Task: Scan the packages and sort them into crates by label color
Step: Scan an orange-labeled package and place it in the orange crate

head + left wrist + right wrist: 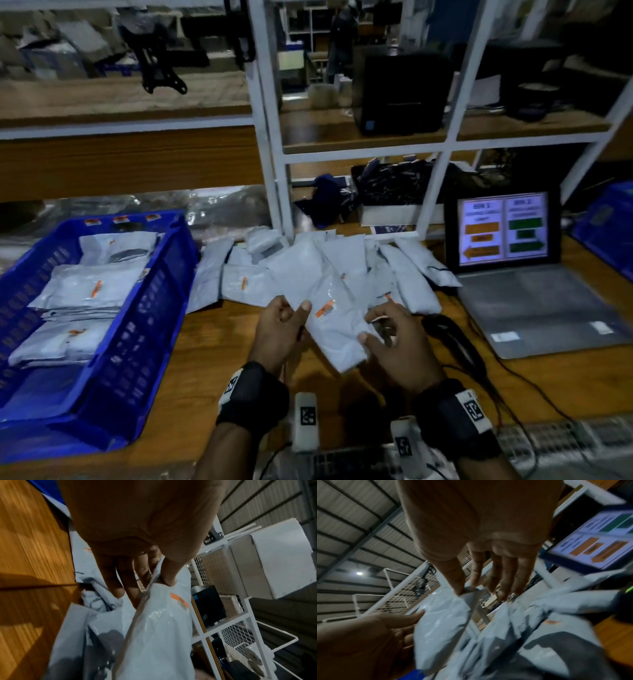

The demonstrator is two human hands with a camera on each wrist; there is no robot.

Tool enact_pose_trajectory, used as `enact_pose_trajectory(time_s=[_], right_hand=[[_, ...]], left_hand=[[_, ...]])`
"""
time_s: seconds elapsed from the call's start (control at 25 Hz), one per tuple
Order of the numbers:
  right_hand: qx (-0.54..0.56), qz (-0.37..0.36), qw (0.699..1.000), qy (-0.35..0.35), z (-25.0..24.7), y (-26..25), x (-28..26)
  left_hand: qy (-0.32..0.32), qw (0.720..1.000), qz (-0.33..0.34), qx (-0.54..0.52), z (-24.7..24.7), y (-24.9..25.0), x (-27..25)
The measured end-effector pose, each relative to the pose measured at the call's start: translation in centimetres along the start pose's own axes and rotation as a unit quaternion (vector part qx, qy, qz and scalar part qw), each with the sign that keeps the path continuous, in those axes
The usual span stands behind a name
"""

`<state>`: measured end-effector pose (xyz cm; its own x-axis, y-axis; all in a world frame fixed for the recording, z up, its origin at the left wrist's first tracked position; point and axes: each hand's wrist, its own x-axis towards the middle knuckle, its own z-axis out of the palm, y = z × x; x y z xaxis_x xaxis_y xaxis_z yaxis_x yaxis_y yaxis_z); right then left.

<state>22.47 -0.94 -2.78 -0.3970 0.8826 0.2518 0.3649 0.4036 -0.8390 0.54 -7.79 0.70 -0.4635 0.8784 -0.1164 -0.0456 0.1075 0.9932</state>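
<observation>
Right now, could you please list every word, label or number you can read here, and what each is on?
Laptop screen: headings look like "BIN 1" and "BIN 2"; the rest is blurred.
Orange label on the held package: too small to read.
Stickers on the blue crate rim: unreadable.
Wrist-band markers: patterns, no words.

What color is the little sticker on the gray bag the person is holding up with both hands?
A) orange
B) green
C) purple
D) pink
A. The package held between the left hand and the right hand carries an orange label near the left thumb; the left wrist view shows the same orange strip on it.
</observation>
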Motion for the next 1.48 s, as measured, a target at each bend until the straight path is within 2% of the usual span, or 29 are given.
enact_pose_trajectory(time_s=[0.08,0.12,0.2,0.24,0.28,0.56,0.72,0.92,1.16,1.36,1.48], right_hand=[[-0.107,0.076,0.99,0.049,-3.9,4.2,0.9],[-0.181,0.134,0.973,0.053,-5.7,6.4,1.3],[-0.287,0.245,0.926,0.016,-8.9,10.5,1.9],[-0.299,0.272,0.915,-0.014,-9.8,12.1,2.1],[-0.284,0.281,0.916,-0.038,-10.4,13.4,2.4],[-0.15,0.242,0.95,-0.131,-12.3,17.3,3.0],[-0.051,0.217,0.973,-0.06,-15.4,16.2,3.7],[0.04,0.2,0.979,0.016,-17.9,14.0,3.7],[0.031,0.217,0.975,0.044,-19.8,11.3,2.4],[0.122,0.193,0.972,-0.055,-18.9,8.6,1.1],[0.127,0.164,0.973,-0.104,-17.9,6.8,0.5]], left_hand=[[0.012,1.0,0.007,-0.002,3.2,-0.6,0.7],[0.015,1.0,0.012,-0.002,4.6,-0.9,0.9],[0.029,0.999,0.027,0.001,7.7,-1.2,1.3],[0.042,0.999,0.031,0.002,8.9,-1.3,1.5],[0.054,0.998,0.033,-0.002,10.2,-1.5,1.8],[0.126,0.991,0.041,0.006,16.8,-3.3,3.6],[0.16,0.985,0.06,0.024,18.9,-3.7,3.3],[0.199,0.978,0.052,0.019,19.7,-3.9,2.7],[0.246,0.966,0.076,0.033,19.5,-3.8,0.9],[0.235,0.969,0.067,0.036,19.2,-4.3,-0.3],[0.217,0.972,0.075,0.04,19.1,-4.8,-0.6]])
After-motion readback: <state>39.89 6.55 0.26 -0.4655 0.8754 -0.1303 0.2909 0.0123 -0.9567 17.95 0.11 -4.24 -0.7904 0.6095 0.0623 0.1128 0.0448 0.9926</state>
